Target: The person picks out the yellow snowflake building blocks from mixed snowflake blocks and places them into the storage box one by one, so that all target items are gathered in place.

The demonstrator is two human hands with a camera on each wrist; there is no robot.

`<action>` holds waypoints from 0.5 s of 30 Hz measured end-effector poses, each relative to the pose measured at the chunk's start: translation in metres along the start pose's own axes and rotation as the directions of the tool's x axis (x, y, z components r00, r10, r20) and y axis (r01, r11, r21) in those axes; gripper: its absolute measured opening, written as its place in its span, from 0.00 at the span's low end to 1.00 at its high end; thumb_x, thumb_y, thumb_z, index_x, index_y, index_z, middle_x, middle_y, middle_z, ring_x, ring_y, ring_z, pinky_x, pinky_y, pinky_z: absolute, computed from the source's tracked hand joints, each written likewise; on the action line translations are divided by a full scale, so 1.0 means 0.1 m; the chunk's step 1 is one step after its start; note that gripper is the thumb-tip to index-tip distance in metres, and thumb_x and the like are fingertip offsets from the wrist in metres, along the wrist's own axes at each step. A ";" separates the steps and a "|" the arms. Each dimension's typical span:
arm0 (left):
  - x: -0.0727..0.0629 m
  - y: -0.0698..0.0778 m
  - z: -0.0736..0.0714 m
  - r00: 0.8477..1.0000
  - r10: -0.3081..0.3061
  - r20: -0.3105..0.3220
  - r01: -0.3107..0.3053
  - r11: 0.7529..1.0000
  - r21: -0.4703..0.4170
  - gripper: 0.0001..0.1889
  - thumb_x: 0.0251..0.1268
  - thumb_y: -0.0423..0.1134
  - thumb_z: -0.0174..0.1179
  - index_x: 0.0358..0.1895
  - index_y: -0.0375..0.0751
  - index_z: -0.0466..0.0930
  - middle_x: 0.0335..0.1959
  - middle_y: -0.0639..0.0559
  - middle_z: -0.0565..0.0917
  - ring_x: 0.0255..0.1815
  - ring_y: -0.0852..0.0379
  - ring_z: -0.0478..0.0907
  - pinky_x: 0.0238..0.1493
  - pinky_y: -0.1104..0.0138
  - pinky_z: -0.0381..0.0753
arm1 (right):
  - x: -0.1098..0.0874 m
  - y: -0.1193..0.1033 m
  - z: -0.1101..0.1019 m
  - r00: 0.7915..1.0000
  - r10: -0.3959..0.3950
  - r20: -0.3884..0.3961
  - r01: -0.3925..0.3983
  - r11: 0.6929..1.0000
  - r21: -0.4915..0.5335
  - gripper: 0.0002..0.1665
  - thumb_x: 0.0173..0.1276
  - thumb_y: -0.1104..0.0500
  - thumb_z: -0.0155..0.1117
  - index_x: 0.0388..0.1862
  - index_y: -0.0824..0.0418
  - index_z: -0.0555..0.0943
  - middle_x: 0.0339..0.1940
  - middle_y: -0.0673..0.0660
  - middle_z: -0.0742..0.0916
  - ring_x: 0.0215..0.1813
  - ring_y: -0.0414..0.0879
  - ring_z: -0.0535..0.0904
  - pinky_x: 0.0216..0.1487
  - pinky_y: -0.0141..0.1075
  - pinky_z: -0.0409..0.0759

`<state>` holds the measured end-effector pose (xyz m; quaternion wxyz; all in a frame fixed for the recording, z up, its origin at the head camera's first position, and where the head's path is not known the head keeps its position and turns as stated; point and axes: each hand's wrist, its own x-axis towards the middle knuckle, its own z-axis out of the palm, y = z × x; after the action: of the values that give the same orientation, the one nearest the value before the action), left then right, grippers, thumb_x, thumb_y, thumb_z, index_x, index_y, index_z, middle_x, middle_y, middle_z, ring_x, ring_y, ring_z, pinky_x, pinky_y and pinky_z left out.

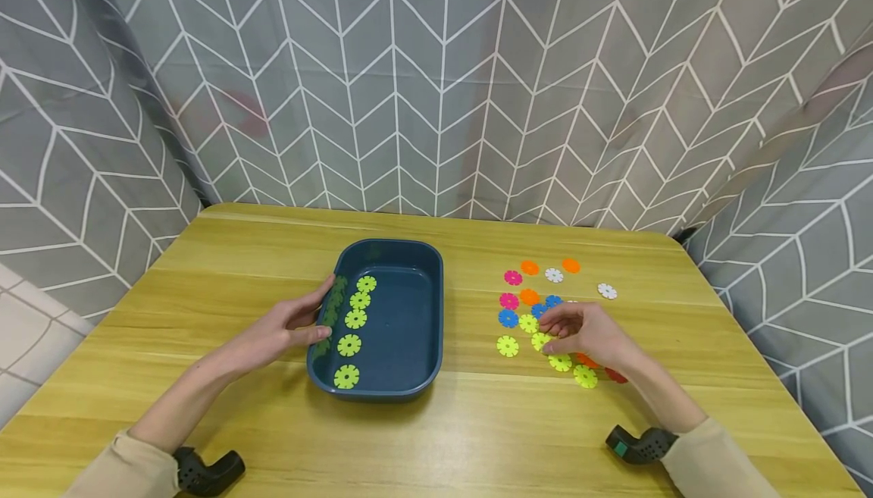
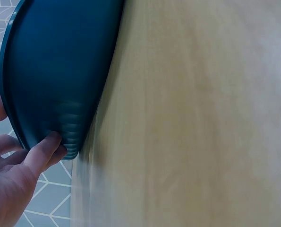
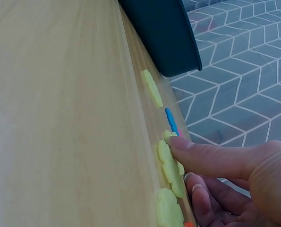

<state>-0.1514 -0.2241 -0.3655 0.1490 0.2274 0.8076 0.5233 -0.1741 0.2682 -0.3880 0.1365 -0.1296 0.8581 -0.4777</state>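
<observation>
My left hand (image 1: 286, 331) grips the left side of a dark blue plastic tray (image 1: 402, 331), fingers and thumb at its rim. The tray's ribbed end shows beside the fingers in the left wrist view. A row of several yellow-green notched plastic discs (image 1: 346, 377) runs down the left side inside it. Over a scattered group of discs on the right, my right hand (image 1: 593, 335) has its thumb at a yellow disc (image 1: 539, 340), with thumb and fingertips apart. More yellow discs (image 3: 168, 208) lie just beneath the thumb in the right wrist view. The hand partly hides the group.
Orange (image 1: 571, 265), pink (image 1: 513, 277), white (image 1: 607, 291) and blue discs (image 1: 508, 318) are spread around the right hand on the wooden table (image 1: 464, 437). A red disc (image 1: 617, 377) peeks out under the wrist. A patterned grey curtain (image 1: 436, 89) surrounds the table's far side.
</observation>
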 end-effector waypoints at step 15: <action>-0.01 0.01 0.01 1.000 -0.012 -0.005 0.012 1.000 0.010 0.42 0.74 0.37 0.57 0.80 0.34 0.39 0.81 0.31 0.41 0.77 0.30 0.50 0.60 0.82 0.66 | -0.02 -0.01 0.05 0.998 -0.058 0.005 0.059 0.995 -0.079 0.23 0.55 0.59 0.79 0.49 0.63 0.84 0.45 0.58 0.87 0.43 0.49 0.80 0.44 0.31 0.81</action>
<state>-0.1503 -0.2235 -0.3654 0.1488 0.2220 0.8120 0.5189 -0.1698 0.2641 -0.3893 0.1182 -0.1605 0.8721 -0.4469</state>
